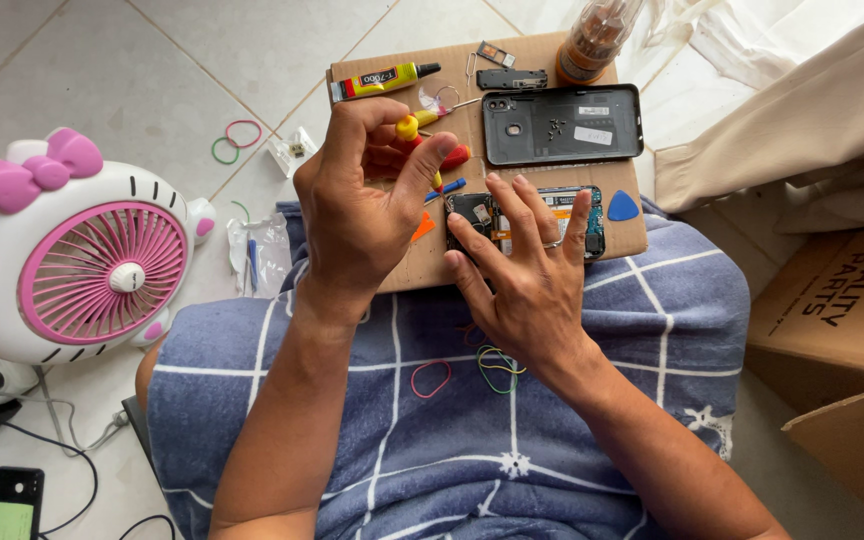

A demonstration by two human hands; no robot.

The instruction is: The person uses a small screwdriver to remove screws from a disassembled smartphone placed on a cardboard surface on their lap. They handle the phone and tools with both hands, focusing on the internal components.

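My left hand (367,200) is raised over a cardboard sheet (407,265) and pinches a small screwdriver with a yellow cap and red handle (410,128). My right hand (527,270) lies flat, fingers spread, pressing on an opened phone body (479,212) with its circuit board showing. The phone's dark back cover (562,125) rests inside-up just beyond, with tiny screws on it. A blue triangular pick (623,206) sits right of the phone. An orange pick (423,227) peeks out under my left hand.
A yellow glue tube (384,80), small dark phone parts (510,78) and a jar of screwdriver bits (592,40) lie at the cardboard's far edge. A pink-and-white fan (87,260) stands left. Rubber bands (497,368) lie on my checked blue lap cloth. A cardboard box (842,330) sits right.
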